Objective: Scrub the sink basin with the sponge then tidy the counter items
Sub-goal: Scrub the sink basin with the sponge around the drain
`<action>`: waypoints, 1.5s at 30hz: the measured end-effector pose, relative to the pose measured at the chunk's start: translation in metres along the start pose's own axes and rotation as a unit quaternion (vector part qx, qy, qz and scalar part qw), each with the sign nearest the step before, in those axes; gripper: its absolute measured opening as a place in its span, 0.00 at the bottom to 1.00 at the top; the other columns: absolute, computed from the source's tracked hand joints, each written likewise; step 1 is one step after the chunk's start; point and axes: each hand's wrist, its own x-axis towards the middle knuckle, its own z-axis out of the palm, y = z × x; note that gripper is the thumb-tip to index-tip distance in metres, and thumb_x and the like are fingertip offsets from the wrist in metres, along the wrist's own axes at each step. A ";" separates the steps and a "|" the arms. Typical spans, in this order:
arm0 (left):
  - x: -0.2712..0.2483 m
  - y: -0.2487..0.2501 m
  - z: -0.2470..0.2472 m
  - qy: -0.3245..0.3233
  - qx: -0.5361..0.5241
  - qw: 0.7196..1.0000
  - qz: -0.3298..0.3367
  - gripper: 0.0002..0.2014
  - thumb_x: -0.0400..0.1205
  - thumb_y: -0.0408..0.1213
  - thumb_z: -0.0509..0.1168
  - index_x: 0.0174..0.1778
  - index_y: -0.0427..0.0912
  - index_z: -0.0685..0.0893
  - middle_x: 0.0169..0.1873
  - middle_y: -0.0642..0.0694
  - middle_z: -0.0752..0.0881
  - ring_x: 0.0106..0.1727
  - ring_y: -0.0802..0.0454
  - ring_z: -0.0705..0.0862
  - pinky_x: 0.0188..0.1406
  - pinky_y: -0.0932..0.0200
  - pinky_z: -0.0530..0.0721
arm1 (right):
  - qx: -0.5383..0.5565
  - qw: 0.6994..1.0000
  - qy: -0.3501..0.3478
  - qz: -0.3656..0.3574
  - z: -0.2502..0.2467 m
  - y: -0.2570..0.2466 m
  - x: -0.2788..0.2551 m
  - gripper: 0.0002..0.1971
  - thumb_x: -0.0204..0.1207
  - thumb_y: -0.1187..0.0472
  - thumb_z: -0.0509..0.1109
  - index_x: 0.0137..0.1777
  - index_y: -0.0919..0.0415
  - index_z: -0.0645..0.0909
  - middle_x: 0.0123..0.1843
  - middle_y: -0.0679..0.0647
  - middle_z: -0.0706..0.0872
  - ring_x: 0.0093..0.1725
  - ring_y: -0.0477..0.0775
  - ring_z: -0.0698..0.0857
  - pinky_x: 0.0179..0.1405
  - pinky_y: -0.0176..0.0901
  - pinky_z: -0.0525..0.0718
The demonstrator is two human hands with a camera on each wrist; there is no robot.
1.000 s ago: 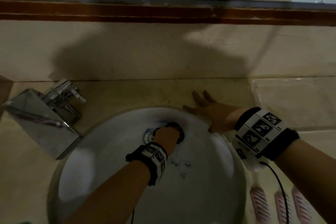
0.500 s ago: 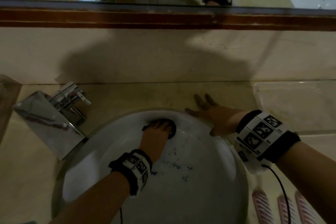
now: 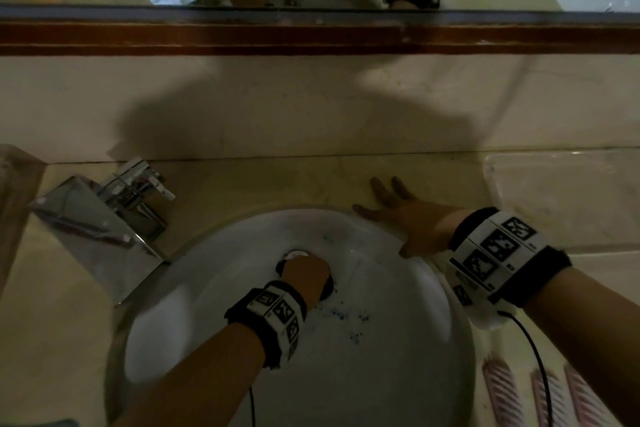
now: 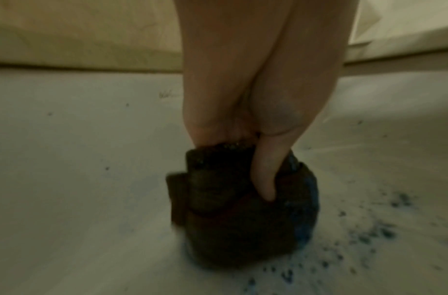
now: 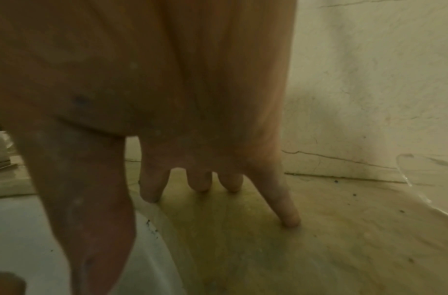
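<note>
A round white sink basin (image 3: 398, 340) fills the lower middle of the head view. My left hand (image 3: 306, 276) grips a dark sponge (image 4: 233, 209) with a blue side and presses it on the basin floor beside the drain (image 3: 294, 255). Blue specks (image 3: 346, 317) lie scattered just right of the sponge. My right hand (image 3: 398, 215) rests flat on the counter (image 3: 242, 184) at the basin's far right rim, fingers (image 5: 285, 207) spread and straight, holding nothing.
A chrome faucet (image 3: 104, 225) stands left of the basin. A clear plastic tray (image 3: 561, 191) lies on the counter at right. Pink striped items (image 3: 540, 395) lie at the lower right. A mirror with a brown frame (image 3: 311, 35) runs along the back wall.
My left hand slid the sponge from the basin's far wall back toward me, onto the floor by the drain. The right hand stayed planted on the counter.
</note>
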 end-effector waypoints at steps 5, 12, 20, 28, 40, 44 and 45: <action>-0.007 0.005 -0.019 0.112 -0.072 0.990 -0.039 0.20 0.89 0.34 0.48 0.78 0.40 0.66 0.74 0.41 0.74 0.73 0.46 0.75 0.73 0.58 0.70 | 0.001 1.000 0.002 0.002 0.002 0.002 0.001 0.47 0.77 0.66 0.66 0.81 0.37 0.36 0.82 0.50 0.22 0.81 0.62 0.25 0.78 0.72 0.61; 0.008 0.032 -0.024 0.060 -0.026 0.998 0.004 0.20 0.89 0.34 0.49 0.78 0.35 0.66 0.77 0.37 0.70 0.78 0.41 0.68 0.81 0.53 0.63 | 0.012 1.000 -0.016 0.001 -0.003 -0.003 -0.005 0.44 0.80 0.58 0.65 0.82 0.40 0.36 0.82 0.51 0.22 0.81 0.63 0.24 0.78 0.77 0.55; -0.009 0.042 -0.001 -0.012 0.102 0.988 0.111 0.19 0.87 0.27 0.50 0.74 0.30 0.69 0.73 0.32 0.74 0.73 0.36 0.73 0.73 0.50 0.70 | 0.015 1.000 -0.014 0.001 -0.002 -0.003 -0.006 0.44 0.80 0.62 0.65 0.82 0.39 0.36 0.82 0.50 0.22 0.81 0.62 0.23 0.78 0.79 0.52; -0.014 0.029 -0.024 0.165 -0.014 0.978 0.123 0.16 0.82 0.30 0.54 0.61 0.32 0.82 0.58 0.34 0.86 0.55 0.44 0.88 0.52 0.56 0.87 | 0.011 1.000 -0.012 0.002 -0.005 -0.009 -0.013 0.42 0.81 0.58 0.63 0.82 0.41 0.35 0.82 0.52 0.23 0.81 0.64 0.25 0.78 0.79 0.50; 0.006 0.061 0.015 0.031 0.039 0.985 0.164 0.18 0.87 0.28 0.52 0.73 0.28 0.71 0.73 0.29 0.74 0.74 0.35 0.73 0.73 0.37 0.73 | 0.006 1.000 -0.014 0.001 -0.002 -0.003 -0.005 0.46 0.79 0.61 0.67 0.82 0.39 0.35 0.82 0.50 0.21 0.81 0.62 0.24 0.77 0.79 0.52; -0.013 0.054 0.011 -0.043 -0.003 0.978 0.205 0.16 0.88 0.26 0.48 0.59 0.30 0.81 0.65 0.31 0.80 0.57 0.47 0.78 0.59 0.55 0.73 | 0.008 1.000 -0.013 0.001 -0.002 -0.004 -0.006 0.46 0.79 0.60 0.67 0.82 0.40 0.35 0.82 0.51 0.22 0.81 0.63 0.24 0.78 0.78 0.51; -0.014 0.050 0.007 -0.056 -0.024 0.976 0.211 0.16 0.88 0.26 0.49 0.46 0.33 0.84 0.60 0.31 0.83 0.52 0.48 0.78 0.52 0.55 0.72 | 0.008 1.000 -0.013 0.000 -0.002 -0.004 -0.007 0.46 0.79 0.59 0.68 0.82 0.40 0.35 0.82 0.52 0.22 0.81 0.63 0.24 0.78 0.78 0.51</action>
